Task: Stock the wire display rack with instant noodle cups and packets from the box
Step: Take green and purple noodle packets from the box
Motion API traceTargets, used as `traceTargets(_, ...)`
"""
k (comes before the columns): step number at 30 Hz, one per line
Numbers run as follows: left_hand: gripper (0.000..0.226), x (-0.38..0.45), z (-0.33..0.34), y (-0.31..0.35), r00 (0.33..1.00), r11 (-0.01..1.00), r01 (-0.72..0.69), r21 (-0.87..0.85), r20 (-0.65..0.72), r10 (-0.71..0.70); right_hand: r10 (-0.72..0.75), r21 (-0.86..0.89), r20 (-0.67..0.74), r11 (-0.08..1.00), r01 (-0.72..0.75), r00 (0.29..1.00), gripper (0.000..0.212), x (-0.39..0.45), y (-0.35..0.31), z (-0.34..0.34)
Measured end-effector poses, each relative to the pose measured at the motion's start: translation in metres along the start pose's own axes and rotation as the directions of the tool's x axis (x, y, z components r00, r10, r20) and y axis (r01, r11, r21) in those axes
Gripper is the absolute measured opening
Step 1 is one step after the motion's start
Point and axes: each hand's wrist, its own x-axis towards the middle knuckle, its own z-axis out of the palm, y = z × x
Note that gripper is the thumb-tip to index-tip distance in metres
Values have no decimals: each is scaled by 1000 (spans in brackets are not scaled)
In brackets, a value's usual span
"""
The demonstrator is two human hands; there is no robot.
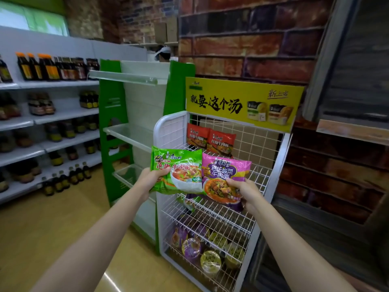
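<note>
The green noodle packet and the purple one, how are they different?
The green noodle packet is gripped by the left hand, the purple noodle packet by the right hand. The green one shows a white bowl of reddish soup; the purple one shows a bowl with chunks of meat. The green packet sits a bit higher and further left, and the purple one's edge overlaps it. Both are held up in front of the wire display rack.

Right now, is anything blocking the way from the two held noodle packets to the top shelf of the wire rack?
Nothing visible blocks it. The green noodle packet in the left hand and the purple noodle packet in the right hand sit in front of the white wire rack's top shelf. Two red noodle packets stand at its back left; the right side is bare.
</note>
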Motion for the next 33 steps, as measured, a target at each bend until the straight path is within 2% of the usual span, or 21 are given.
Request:
traceTargets(11, 28, 82, -48, -31, 993, 991, 103, 85, -61, -98, 165, -50, -6, 985, -165, 986, 12, 84, 40, 62)
traceTargets(18, 21, 169, -83, -49, 972, 956, 216, 200, 45, -229, 261, -17, -132, 964, -266, 956, 30, 146, 70, 108)
traceTargets(23, 15, 226, -105, -67, 950, 935, 272, 226, 91, -299, 333, 45, -237, 942, -332, 913, 34, 176, 101, 144)
traceTargets(26, 18, 250, -109, -85, 930, 915, 313, 253, 113, -349, 388, 79, -284, 921, -382, 877, 51, 187, 130, 150)
traceTargets(27, 18, 258, -109, -93, 923, 909, 327, 260, 119, -366, 403, 99, -301, 915, -392, 864, 51, 192, 140, 150)
traceTargets(31, 38, 284, -101, -118, 888, 870, 387, 306, 129, -441, 443, 136, -350, 896, -423, 826, 23, 199, 147, 151)
traceTargets(33, 45, 300, -96, -129, 862, 849, 416, 325, 156, -482, 440, 175, -373, 898, -403, 817, 22, 212, 153, 144)
